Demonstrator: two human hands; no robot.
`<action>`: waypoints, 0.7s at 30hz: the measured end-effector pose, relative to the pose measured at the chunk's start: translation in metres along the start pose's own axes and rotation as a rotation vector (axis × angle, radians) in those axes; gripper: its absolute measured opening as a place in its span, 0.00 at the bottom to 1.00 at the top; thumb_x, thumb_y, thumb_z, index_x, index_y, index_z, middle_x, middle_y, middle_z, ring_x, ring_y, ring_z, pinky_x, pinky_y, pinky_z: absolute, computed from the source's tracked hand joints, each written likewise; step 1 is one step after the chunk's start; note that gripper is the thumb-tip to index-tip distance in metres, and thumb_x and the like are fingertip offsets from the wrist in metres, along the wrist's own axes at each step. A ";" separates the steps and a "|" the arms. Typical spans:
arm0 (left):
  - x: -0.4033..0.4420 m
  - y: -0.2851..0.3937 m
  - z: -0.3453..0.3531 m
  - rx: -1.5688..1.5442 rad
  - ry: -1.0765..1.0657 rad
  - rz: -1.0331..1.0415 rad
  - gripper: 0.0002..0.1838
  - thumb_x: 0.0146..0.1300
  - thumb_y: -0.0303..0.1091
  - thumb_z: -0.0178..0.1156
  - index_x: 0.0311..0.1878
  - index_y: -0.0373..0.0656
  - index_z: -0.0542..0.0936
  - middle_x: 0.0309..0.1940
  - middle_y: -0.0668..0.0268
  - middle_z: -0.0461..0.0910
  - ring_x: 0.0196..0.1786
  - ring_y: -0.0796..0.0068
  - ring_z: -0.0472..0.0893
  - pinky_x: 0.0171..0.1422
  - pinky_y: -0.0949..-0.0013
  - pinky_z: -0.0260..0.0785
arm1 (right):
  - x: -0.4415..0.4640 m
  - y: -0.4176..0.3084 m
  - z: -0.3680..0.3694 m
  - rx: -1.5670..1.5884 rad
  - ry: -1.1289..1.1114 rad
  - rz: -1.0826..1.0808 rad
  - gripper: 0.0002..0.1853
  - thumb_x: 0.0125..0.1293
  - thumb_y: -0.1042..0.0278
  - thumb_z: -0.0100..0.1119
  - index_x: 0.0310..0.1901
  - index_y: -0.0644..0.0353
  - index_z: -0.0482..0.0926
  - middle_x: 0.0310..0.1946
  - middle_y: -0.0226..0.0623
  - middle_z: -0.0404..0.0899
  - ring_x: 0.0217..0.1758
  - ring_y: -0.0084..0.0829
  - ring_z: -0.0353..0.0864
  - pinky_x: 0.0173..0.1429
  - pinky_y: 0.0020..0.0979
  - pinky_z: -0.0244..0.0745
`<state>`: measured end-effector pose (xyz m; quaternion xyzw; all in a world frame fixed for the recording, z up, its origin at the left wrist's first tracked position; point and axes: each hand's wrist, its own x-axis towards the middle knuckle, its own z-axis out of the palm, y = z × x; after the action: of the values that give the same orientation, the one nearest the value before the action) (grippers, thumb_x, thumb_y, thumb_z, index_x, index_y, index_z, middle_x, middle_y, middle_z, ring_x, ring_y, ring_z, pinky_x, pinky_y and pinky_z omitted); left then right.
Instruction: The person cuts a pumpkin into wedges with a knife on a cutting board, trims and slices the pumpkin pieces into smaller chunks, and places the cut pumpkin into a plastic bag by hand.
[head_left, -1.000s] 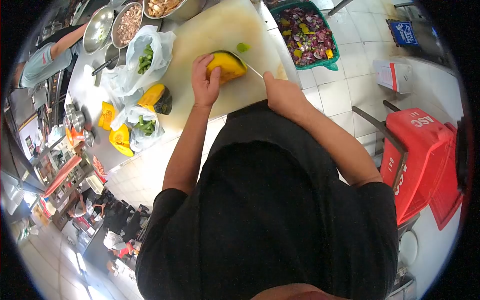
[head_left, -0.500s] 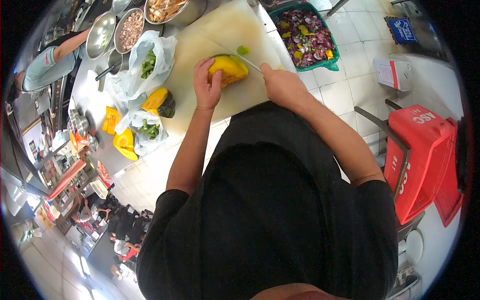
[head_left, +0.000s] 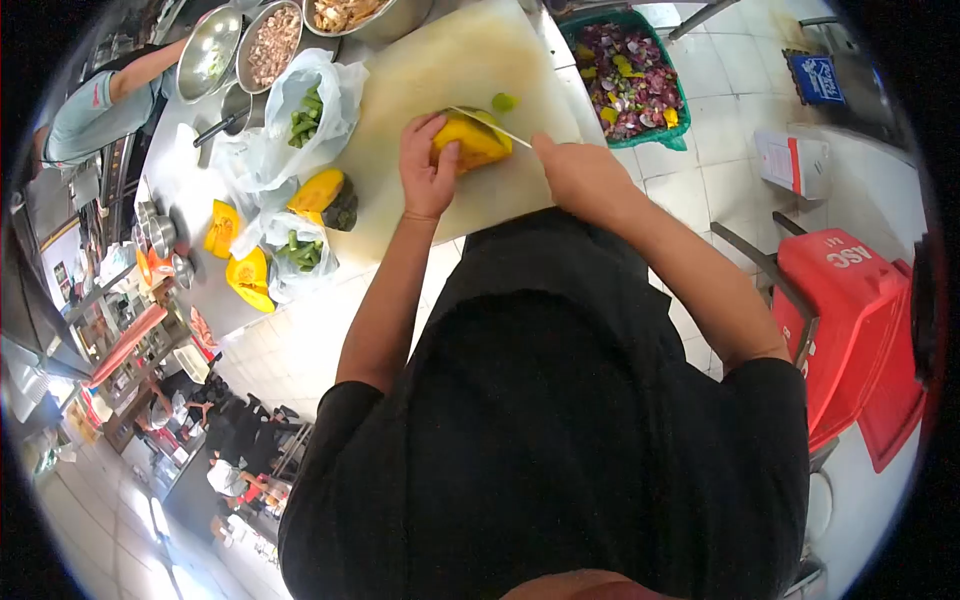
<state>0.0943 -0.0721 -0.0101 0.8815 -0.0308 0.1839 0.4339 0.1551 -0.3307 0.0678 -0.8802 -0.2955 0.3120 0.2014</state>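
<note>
On the pale cutting board (head_left: 455,50) lies a wedge of pumpkin (head_left: 482,152) with yellow-orange flesh and a strip of green rind on its far side. My left hand (head_left: 428,172) is closed around the wedge's left end, thumb on the near side. My right hand (head_left: 588,182) grips the handle of a knife (head_left: 500,132), whose blade lies against the top far side of the pumpkin by the rind. Just beyond the blade is a small green piece of peel (head_left: 504,102).
Left of the board are more pumpkin pieces (head_left: 318,190), plastic bags (head_left: 342,100) of cut green vegetables and metal bowls (head_left: 212,60). A green-lined bin (head_left: 682,95) of scraps stands beyond the table's right edge. Red crates (head_left: 850,290) are at right; another person's arm (head_left: 150,72) reaches in at far left.
The knife has drawn back from beyond the pumpkin onto its rind side, its blade now across the top. My left hand still holds the wedge. The whole view has shifted slightly.
</note>
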 end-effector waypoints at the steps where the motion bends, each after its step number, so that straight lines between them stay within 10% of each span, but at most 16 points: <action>1: -0.004 0.001 -0.001 -0.006 -0.006 -0.016 0.18 0.64 0.30 0.65 0.57 0.38 0.80 0.58 0.49 0.78 0.61 0.50 0.77 0.69 0.56 0.68 | -0.005 -0.005 -0.003 -0.005 0.017 -0.018 0.13 0.65 0.77 0.51 0.51 0.62 0.68 0.35 0.54 0.84 0.42 0.58 0.84 0.45 0.56 0.77; 21: 0.002 0.000 -0.002 0.017 -0.019 0.036 0.18 0.65 0.30 0.64 0.57 0.37 0.79 0.58 0.49 0.77 0.61 0.50 0.77 0.69 0.56 0.68 | 0.037 0.012 -0.002 0.076 0.044 0.034 0.12 0.66 0.75 0.51 0.50 0.64 0.72 0.39 0.57 0.84 0.45 0.58 0.85 0.50 0.57 0.77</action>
<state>0.0959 -0.0705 -0.0084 0.8862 -0.0491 0.1832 0.4227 0.1847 -0.3157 0.0469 -0.8835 -0.2638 0.3071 0.2356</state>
